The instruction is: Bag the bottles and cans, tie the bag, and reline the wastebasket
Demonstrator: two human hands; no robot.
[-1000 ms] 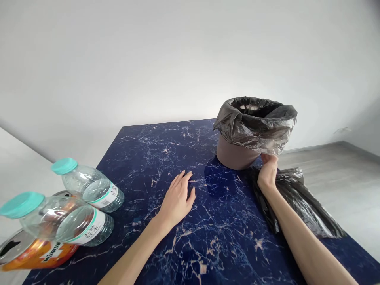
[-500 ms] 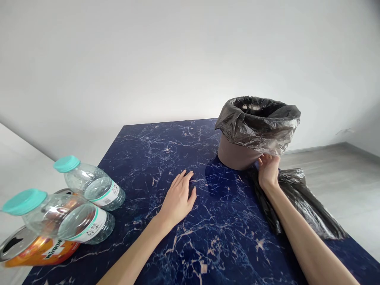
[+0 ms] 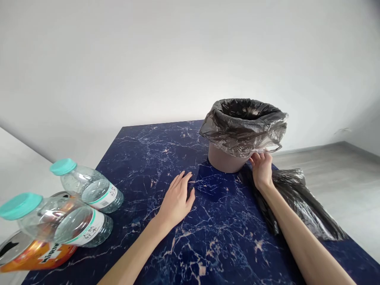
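Observation:
My left hand (image 3: 177, 198) lies flat on the blue marbled table (image 3: 166, 150), fingers stretched out, holding nothing. To the right of it stands a brownish-grey trash bin (image 3: 225, 159), lined with a black plastic bag (image 3: 237, 134) folded over its rim. My right hand (image 3: 261, 170) is at the bin's lower right side, palm up, its fingertips against the wall just under the bag's hanging edge. Those fingers look extended rather than wrapped round anything; their tips are partly hidden. Under and beside my right wrist lies more black plastic bag material (image 3: 299, 202).
At the left stand two clear plastic bottles with turquoise caps, a front bottle (image 3: 80, 221) and a rear bottle (image 3: 92, 186). An orange soda can (image 3: 50, 255) is beside them, with another can partly hidden behind the front bottle. A white wall (image 3: 166, 59) rises behind the table.
The lined bin has slid left and slightly nearer along the table, and my right hand has moved left with it. My left hand has stayed nearly in place.

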